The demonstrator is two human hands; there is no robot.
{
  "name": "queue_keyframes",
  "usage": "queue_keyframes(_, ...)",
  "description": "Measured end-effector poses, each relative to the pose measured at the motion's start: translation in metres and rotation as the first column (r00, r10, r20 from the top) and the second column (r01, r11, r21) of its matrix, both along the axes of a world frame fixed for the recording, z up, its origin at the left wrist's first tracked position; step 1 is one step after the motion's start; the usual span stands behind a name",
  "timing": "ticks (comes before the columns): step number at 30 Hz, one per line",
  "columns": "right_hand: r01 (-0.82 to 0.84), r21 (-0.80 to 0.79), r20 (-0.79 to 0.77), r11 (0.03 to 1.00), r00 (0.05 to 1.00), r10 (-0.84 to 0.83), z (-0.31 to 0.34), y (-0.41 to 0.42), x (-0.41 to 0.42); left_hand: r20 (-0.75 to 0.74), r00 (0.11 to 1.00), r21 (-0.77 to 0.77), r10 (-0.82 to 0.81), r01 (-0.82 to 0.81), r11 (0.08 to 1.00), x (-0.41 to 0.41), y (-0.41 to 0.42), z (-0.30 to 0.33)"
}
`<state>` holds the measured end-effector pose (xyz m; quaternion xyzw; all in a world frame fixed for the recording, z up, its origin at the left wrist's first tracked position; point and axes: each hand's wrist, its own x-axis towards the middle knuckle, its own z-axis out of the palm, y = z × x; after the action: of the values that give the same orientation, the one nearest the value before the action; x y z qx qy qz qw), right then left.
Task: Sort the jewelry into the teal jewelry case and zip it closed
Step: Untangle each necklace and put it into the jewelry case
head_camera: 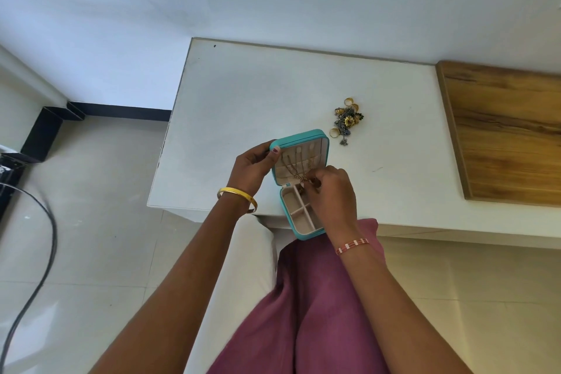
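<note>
The teal jewelry case lies open at the near edge of the white table, its beige compartments showing. My left hand grips the left rim of the raised lid, thumb on the edge. A thin gold necklace hangs across the inside of the lid. My right hand pinches the necklace's lower end by the hinge, over the upper compartments. A small heap of rings, earrings and chains sits on the table to the right of the case.
A wooden board covers the table's right part. A black cable curves over the tiled floor at left. A white seat edge and pink fabric on my lap lie below the table.
</note>
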<state>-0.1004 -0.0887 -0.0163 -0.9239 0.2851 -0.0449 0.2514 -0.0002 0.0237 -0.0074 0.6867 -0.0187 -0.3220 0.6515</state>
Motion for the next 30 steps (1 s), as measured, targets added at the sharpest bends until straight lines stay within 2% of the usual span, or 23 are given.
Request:
queue_keyframes(11, -0.023, -0.149, 0.026, 0.989, 0.999, 0.028, -0.005, 0.009, 0.009, -0.063, 0.995, 0.018, 0.077, -0.076, 0.997, -0.032, 0.0, -0.023)
queue_keyframes(19, -0.079, -0.138, 0.022, 0.987, 0.996, 0.083, -0.005, 0.014, 0.015, -0.032, 0.995, 0.052, 0.093, -0.091, 0.995, -0.033, -0.002, -0.026)
queue_keyframes(23, -0.057, -0.072, 0.066, 0.996, 0.996, 0.062, -0.004, 0.014, 0.016, -0.015, 0.994, 0.044, 0.105, -0.105, 0.994, -0.034, -0.002, -0.026)
queue_keyframes(27, -0.011, 0.101, 0.114, 0.995, 0.993, 0.0, 0.002, 0.011, 0.021, 0.012, 0.997, 0.071, 0.082, -0.083, 0.994, -0.035, -0.001, -0.025)
queue_keyframes(30, 0.048, 0.136, 0.125, 0.989, 0.99, -0.066, 0.007, 0.001, 0.016, 0.008, 0.996, 0.068, 0.091, -0.091, 0.993, -0.034, -0.001, -0.025)
